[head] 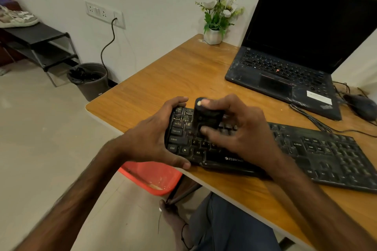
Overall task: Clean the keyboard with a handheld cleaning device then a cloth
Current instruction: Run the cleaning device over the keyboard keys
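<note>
We see the keyboard (318, 155), a long, flat slab of black plastic with worn, dusty keys, lying slantwise on the table (173, 79) close to its near edge. Our left hand (151, 138) grips its left end, fingers curled over the far rim and thumb pressed on the front lip. Our right hand (242, 128) holds the device (206, 116), a small dark block with a rounded top. It stands upright on the keys at the left part of the board, with one finger laid over its top and the thumb against its lower face. It is blurred, so its finer shape cannot be told, and our right hand hides the middle keys. The table is smooth, orange-brown wood grain with a pale rounded edge. Farther back stands an open black laptop (285, 71), its screen dark and its palm rest scuffed and dusty. A dark mouse (361, 106) and thin cables (314, 120) lie to its right. A white pot (213, 36) of pale flowers stands at the far corner against the wall. On the floor to the left are a round grey bin (91, 81) with a black liner and a low black shelf (40, 45). A red plastic tub (153, 177) shows under the table edge.
</note>
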